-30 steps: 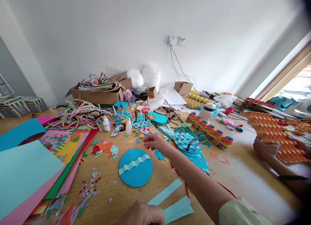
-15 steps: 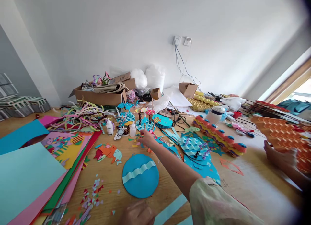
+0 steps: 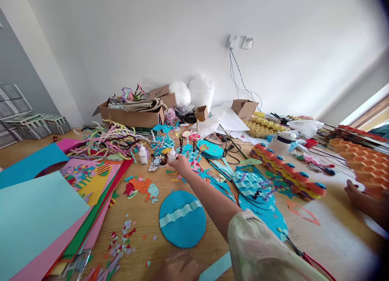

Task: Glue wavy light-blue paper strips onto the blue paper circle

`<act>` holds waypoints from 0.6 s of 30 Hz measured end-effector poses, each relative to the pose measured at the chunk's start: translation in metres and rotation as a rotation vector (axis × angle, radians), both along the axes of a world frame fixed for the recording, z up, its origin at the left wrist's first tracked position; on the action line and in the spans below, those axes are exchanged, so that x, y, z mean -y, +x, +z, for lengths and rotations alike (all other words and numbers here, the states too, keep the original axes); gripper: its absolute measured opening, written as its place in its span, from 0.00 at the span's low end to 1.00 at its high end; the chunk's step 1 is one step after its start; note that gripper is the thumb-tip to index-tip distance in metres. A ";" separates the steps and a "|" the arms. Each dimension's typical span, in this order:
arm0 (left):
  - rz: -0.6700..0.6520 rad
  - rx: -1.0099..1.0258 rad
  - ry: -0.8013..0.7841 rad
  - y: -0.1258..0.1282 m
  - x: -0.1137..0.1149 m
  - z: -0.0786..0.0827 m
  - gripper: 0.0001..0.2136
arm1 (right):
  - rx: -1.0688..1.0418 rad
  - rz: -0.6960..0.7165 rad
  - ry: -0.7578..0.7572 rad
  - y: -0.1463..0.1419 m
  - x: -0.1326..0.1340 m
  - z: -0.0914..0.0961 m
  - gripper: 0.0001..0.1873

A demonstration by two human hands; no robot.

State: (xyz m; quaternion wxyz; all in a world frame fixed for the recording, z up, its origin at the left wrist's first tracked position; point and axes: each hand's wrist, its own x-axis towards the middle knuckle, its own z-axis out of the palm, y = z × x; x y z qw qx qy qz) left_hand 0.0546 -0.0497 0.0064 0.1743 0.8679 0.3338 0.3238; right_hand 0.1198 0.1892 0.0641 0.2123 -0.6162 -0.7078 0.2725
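Observation:
At arm's length my right hand (image 3: 181,163) has its fingers closed around a small white glue bottle (image 3: 172,153). A second glue bottle (image 3: 143,154) stands upright to the left of it. Close to the bottom edge, my left hand (image 3: 178,268) looks blurred and curled, with its fingertips hidden; what it holds, if anything, I cannot make out. A pale blue paper strip (image 3: 216,267) lies beside it. Between the hands rests a blue paper disc (image 3: 182,232) with one wavy pale blue strip across it. Orange paper fish (image 3: 140,188) lie to the disc's upper left.
Coloured paper sheets (image 3: 39,216) cover the left side, near scattered paper scraps (image 3: 123,236). Pipe cleaners (image 3: 106,141) pile before a cardboard box (image 3: 130,117). Blue woven discs (image 3: 252,184) and a painted egg-carton strip (image 3: 285,171) lie right. Another person's hand (image 3: 361,198) is beside an orange egg tray (image 3: 358,163).
My right hand has moved slightly left and closed on the glue bottle. The view has swung a little left. At the far right, the other person's hand has shifted by the orange tray.

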 end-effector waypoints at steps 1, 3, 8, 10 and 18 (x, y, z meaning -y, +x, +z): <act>0.001 0.010 0.008 0.002 0.000 -0.004 0.10 | -0.008 -0.001 0.036 0.004 0.005 0.009 0.14; 0.004 0.028 0.019 0.004 0.001 -0.010 0.11 | -0.029 0.004 0.108 0.017 0.023 0.028 0.14; -0.002 0.054 0.019 0.000 0.008 0.000 0.12 | -0.141 0.119 0.171 0.071 0.101 0.065 0.16; -0.005 0.023 -0.001 -0.004 0.012 0.015 0.11 | -0.177 0.158 0.150 0.093 0.137 0.069 0.13; 0.046 -0.341 -0.200 -0.019 0.025 0.057 0.12 | -0.311 0.044 -0.007 0.139 0.217 0.044 0.17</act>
